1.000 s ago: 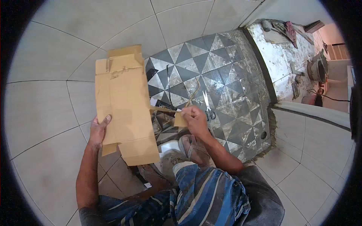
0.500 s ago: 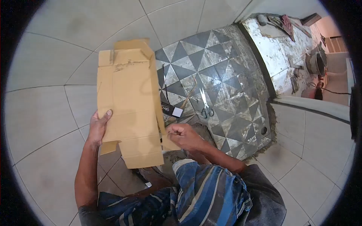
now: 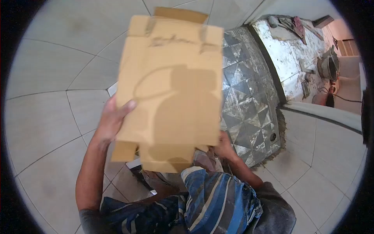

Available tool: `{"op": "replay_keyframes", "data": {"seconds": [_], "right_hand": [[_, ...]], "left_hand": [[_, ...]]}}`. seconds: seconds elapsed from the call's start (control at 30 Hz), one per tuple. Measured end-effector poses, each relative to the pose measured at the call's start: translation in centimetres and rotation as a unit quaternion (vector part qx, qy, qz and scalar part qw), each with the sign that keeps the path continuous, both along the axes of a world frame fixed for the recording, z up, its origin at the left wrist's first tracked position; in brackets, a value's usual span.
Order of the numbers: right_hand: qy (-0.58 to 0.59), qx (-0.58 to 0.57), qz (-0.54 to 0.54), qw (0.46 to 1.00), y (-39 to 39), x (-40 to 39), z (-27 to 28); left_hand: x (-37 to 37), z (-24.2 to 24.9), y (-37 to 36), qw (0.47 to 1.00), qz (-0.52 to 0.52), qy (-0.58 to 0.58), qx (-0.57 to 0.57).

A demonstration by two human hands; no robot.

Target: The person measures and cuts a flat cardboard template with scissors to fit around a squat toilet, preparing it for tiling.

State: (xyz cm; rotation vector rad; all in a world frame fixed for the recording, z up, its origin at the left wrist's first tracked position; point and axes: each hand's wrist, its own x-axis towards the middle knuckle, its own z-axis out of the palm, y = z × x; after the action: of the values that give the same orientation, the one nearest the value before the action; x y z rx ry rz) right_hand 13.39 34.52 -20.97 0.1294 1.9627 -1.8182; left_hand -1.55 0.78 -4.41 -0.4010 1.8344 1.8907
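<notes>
A flattened brown cardboard box [image 3: 156, 113] with folded flaps is raised in front of me, covering much of the floor behind it. My left hand [image 3: 111, 121] is closed on its left edge, thumb on the near face and fingers behind. At the lower right corner, my right hand [image 3: 225, 146] grips the edge; its fingers are partly behind the cardboard and blurred. Dark marks and a cast shadow show on the box's face.
Grey patterned tiles [image 3: 251, 101] with a round drain hole [image 3: 272, 137] lie to the right. Past a dark threshold stands a bucket [image 3: 327, 64] on a dirty white floor. Pale tiled walls [image 3: 43, 117] curve around the left. A dark strip with a white end [image 3: 153, 192] lies below.
The cardboard has turned to face me more broadly and shifted up and right. My right hand has moved right with its edge. The scissors and black box on the tiles are now hidden.
</notes>
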Motion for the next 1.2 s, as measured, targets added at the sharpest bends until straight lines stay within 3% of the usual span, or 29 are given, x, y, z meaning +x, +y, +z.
{"op": "replay_keyframes", "data": {"seconds": [0.03,0.1,0.17,0.2,0.23,0.3,0.4,0.47,0.5,0.57,0.6,0.63,0.7,0.77,0.87,0.93,0.97,1.03,1.07,1.17,1.2], "right_hand": [[0.002,-0.001,0.008,1.0,1.6,0.9,-1.7],[-0.102,0.092,-0.108,0.985,4.2,3.0,-6.1],[0.021,0.042,-0.226,0.973,5.1,2.2,-2.9],[0.011,0.059,-0.273,0.96,7.0,3.5,-4.8],[0.0,0.078,-0.32,0.944,9.1,5.2,-7.0],[-0.122,0.064,-0.415,0.899,11.0,6.0,-4.9],[-0.142,0.112,-0.426,0.886,14.1,8.9,-4.3],[-0.092,0.179,-0.475,0.857,16.3,10.0,-4.3],[-0.094,0.178,-0.469,0.86,17.1,9.5,-4.2],[-0.02,0.167,-0.484,0.859,17.8,7.7,-2.0],[-0.003,0.142,-0.483,0.864,15.8,4.8,0.6],[0.021,0.132,-0.457,0.88,14.2,2.7,2.0],[0.051,0.074,-0.362,0.928,11.2,-1.2,4.0],[0.04,-0.006,-0.24,0.97,6.5,-4.9,5.6],[0.046,-0.134,-0.066,0.988,-3.2,-7.7,5.2],[0.062,-0.124,0.078,0.987,-8.2,-8.4,3.2],[0.056,-0.127,0.093,0.986,-10.5,-8.5,3.4],[-0.104,-0.162,0.182,0.964,-14.8,-8.9,4.0],[-0.124,-0.151,0.216,0.957,-16.6,-8.9,4.5],[-0.109,-0.145,0.292,0.939,-20.5,-8.0,5.3],[-0.167,-0.162,0.294,0.927,-21.3,-7.5,5.3]], "left_hand": [[-1.0,-0.3,1.9,1.0,-0.01,0.006,0.021],[-3.3,-2.0,5.6,0.997,-0.032,0.008,0.067],[-5.0,-5.0,9.2,0.993,-0.06,0.024,0.101],[-6.2,-7.0,11.6,0.991,-0.074,0.048,0.098],[-6.7,-9.7,13.8,0.994,-0.082,0.07,0.025],[-6.4,-12.2,19.1,0.995,0.031,0.05,0.077],[-5.9,-21.7,23.2,0.981,0.102,0.032,0.163],[-5.0,-25.1,23.9,0.991,0.114,0.015,-0.063],[-4.2,-24.7,22.8,0.99,0.121,0.012,-0.066],[-1.7,-22.7,17.8,0.927,-0.048,0.221,-0.3],[-1.1,-21.7,14.3,0.942,-0.125,0.195,-0.242],[-0.7,-20.4,10.4,0.948,-0.201,0.169,-0.18],[-0.2,-13.9,3.8,0.938,-0.288,0.014,-0.193],[2.0,-12.0,-2.3,0.936,-0.26,0.093,-0.22],[5.4,-6.9,-6.6,0.935,-0.16,0.074,-0.307],[6.5,-1.3,-7.1,0.925,-0.136,0.008,-0.356],[7.8,0.3,-7.2,0.926,-0.124,-0.002,-0.358],[10.0,3.1,-7.0,0.933,-0.107,-0.023,-0.344],[10.8,4.7,-6.8,0.937,-0.111,-0.059,-0.327],[15.8,3.4,-7.2,0.968,0.015,-0.052,-0.244],[17.4,2.3,-7.1,0.975,0.048,-0.048,-0.212]]}}
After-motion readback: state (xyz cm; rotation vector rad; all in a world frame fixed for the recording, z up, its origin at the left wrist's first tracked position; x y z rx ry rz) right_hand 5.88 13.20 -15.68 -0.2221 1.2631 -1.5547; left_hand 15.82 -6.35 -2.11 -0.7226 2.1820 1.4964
